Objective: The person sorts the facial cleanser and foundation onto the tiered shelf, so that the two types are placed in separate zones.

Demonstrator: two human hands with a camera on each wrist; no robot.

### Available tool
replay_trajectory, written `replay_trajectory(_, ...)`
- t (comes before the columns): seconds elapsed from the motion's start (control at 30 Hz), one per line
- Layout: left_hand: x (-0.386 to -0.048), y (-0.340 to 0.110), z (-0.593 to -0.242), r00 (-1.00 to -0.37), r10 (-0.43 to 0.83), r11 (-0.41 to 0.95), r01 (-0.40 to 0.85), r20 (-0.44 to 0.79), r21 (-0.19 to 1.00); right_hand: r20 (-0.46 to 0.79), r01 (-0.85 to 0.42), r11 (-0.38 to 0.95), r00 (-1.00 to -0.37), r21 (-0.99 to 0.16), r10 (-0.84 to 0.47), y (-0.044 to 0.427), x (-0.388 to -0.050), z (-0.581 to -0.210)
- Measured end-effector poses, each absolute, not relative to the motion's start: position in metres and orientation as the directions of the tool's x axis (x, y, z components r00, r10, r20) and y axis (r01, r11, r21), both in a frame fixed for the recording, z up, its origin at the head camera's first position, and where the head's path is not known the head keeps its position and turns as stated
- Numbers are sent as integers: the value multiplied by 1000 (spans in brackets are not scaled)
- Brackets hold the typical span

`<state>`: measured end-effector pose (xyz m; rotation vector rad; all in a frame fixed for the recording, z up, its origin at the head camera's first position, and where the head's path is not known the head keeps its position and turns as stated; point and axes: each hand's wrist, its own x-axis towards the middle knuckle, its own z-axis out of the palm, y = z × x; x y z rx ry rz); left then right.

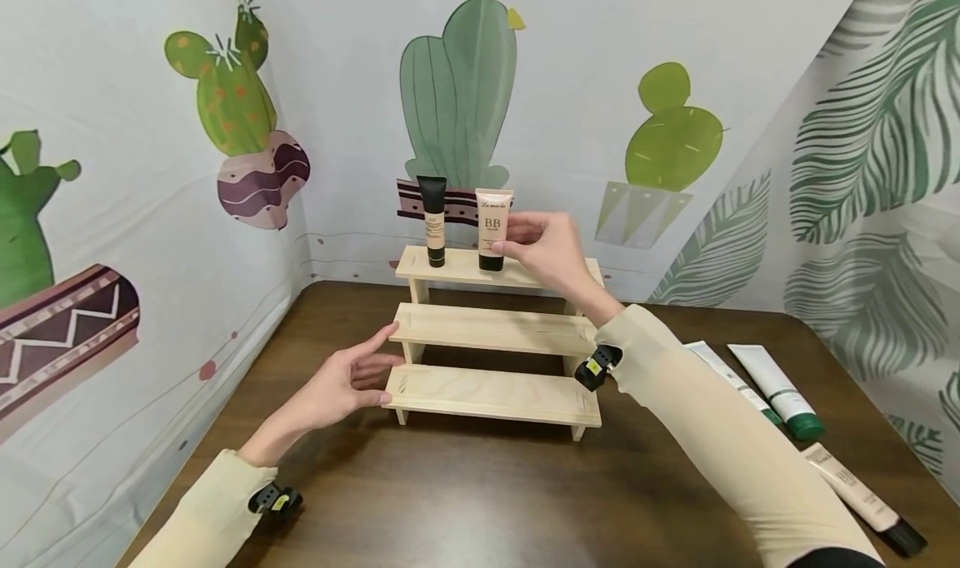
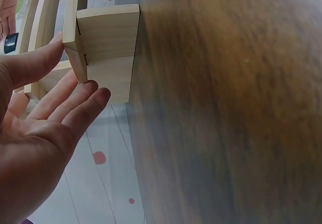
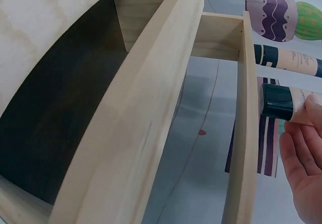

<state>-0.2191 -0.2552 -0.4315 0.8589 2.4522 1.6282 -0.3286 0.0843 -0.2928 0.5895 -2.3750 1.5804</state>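
Observation:
At the top tier of a three-tier wooden display stand (image 1: 495, 326), my right hand (image 1: 551, 251) pinches a beige BB cream tube (image 1: 492, 218) with a black cap. The tube stands upright, cap down, over the shelf. In the right wrist view, its dark cap (image 3: 276, 102) lies close to the shelf edge. A slimmer beige tube with a black top (image 1: 433, 222) stands to its left. My left hand (image 1: 333, 393) is at the stand's left end, thumb on the bottom tier and index finger at the middle one. Its fingers (image 2: 83, 110) are loosely extended against the wood.
On the brown table (image 1: 480, 501), right of the stand, lie two white tubes with green caps, one of them (image 1: 776, 385) fully seen and the other (image 1: 723, 368) partly behind the right sleeve. Nearer lies another BB tube (image 1: 851, 485). A cactus-print cloth (image 1: 337, 93) hangs behind.

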Motion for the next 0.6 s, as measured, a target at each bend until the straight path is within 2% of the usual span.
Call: replay_trajectory(0.6,-219,-255,-431,-850,480,275,379,215,884,395,-440,317,-897,-840,-197,77,-336,-302)
